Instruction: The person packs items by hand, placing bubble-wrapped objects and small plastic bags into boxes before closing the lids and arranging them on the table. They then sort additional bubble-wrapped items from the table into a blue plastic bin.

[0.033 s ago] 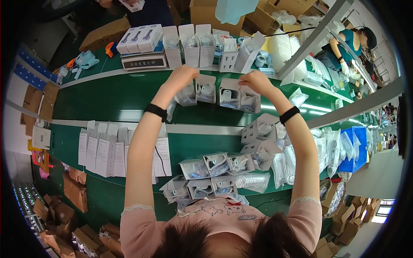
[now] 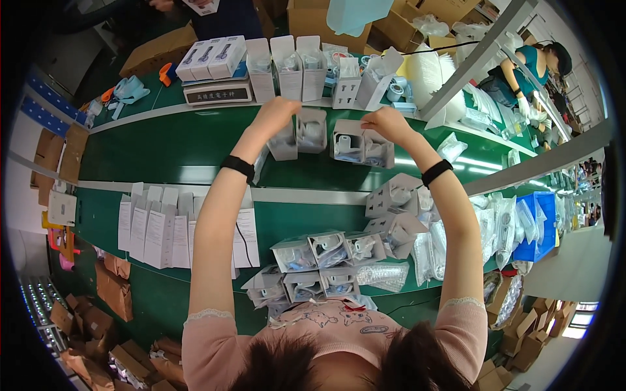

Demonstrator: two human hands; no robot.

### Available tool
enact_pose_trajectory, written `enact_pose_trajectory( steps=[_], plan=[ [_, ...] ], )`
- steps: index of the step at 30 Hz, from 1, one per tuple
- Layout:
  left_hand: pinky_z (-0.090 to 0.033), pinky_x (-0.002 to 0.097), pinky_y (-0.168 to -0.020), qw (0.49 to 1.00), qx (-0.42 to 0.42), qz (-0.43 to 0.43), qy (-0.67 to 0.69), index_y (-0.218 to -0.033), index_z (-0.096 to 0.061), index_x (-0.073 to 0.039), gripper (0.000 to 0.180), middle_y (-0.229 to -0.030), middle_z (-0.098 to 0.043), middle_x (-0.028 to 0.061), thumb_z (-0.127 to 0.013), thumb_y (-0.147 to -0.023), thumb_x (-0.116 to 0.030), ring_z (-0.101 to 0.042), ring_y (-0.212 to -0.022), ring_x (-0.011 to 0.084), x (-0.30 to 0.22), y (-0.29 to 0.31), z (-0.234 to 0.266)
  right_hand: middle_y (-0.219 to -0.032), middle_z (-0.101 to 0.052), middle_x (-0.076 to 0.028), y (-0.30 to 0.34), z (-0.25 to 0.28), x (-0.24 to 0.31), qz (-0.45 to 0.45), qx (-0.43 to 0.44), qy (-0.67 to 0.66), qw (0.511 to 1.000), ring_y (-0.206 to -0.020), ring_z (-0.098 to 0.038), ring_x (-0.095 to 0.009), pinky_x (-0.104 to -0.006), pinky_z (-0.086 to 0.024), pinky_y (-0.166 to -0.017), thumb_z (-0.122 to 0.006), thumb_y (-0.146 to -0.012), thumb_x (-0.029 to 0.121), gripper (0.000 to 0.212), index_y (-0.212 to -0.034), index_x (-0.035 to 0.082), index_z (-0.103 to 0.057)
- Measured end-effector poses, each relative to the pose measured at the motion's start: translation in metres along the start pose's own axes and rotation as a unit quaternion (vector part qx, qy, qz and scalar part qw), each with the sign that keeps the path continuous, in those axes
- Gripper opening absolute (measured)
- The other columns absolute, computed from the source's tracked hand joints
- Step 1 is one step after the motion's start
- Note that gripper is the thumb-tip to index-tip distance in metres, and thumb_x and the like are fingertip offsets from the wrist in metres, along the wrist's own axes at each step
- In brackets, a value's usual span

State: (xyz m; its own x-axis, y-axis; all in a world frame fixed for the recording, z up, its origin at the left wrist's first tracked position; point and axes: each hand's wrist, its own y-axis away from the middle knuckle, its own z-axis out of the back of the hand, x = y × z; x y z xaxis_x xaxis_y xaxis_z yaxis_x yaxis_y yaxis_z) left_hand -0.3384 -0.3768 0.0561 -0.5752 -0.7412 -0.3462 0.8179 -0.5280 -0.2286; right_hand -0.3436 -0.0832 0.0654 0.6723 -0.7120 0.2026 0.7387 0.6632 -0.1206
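Two pairs of open white cardboard boxes stand on the green belt in front of my hands. My left hand point(image 2: 275, 116) is closed at the far rim of the left pair, a white box point(image 2: 283, 142) and the white box beside it point(image 2: 312, 131). On the far edge between the right pair, a white box point(image 2: 346, 142) and its neighbour point(image 2: 378, 151), my right hand point(image 2: 389, 122) pinches the cardboard. White parts in clear bags show inside the right pair. My left fingertips are partly hidden behind the hand.
Nearer me lie rows of filled open boxes point(image 2: 329, 251), folded white leaflets point(image 2: 156, 234), bagged parts point(image 2: 502, 221) and a blue bin point(image 2: 546, 225). On the far shelf stand closed boxes on a scale point(image 2: 218, 93) and open upright boxes point(image 2: 285, 75). A grey post point(image 2: 479, 58) slants at right. Co-workers stand beyond.
The left pair of boxes has tipped and shifted slightly away from me with my left hand. The right pair has moved a little to the left. My right hand stays on its box.
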Motion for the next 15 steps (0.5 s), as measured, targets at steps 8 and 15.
enact_pose_trajectory(
  steps=[8,15],
  plan=[
    [-0.039,0.0391,-0.084,0.974,-0.129,0.086,-0.167,-0.103,-0.050,-0.009,0.031,-0.097,-0.057,0.0111,-0.055,-0.073,-0.010,-0.051,-0.096,0.0285,0.017,0.004,-0.021,-0.098,-0.055,-0.016,0.013,-0.001,-0.021,-0.051,-0.062,-0.072,0.994,-0.089,-0.053,-0.032,-0.0356,-0.042,-0.077,-0.060,-0.074,0.018,0.037,-0.108,0.007,-0.051],
    [-0.032,0.0396,-0.091,0.865,-0.352,0.353,-0.055,-0.110,-0.045,-0.007,0.049,-0.108,-0.049,0.0185,-0.060,-0.064,-0.012,-0.045,-0.104,0.0337,0.118,0.086,-0.025,-0.115,-0.049,-0.015,0.111,0.066,0.001,-0.088,0.106,-0.148,0.979,-0.101,-0.049,-0.030,-0.0339,-0.038,-0.087,-0.062,-0.074,0.019,0.046,-0.115,0.005,-0.047]
  ],
)
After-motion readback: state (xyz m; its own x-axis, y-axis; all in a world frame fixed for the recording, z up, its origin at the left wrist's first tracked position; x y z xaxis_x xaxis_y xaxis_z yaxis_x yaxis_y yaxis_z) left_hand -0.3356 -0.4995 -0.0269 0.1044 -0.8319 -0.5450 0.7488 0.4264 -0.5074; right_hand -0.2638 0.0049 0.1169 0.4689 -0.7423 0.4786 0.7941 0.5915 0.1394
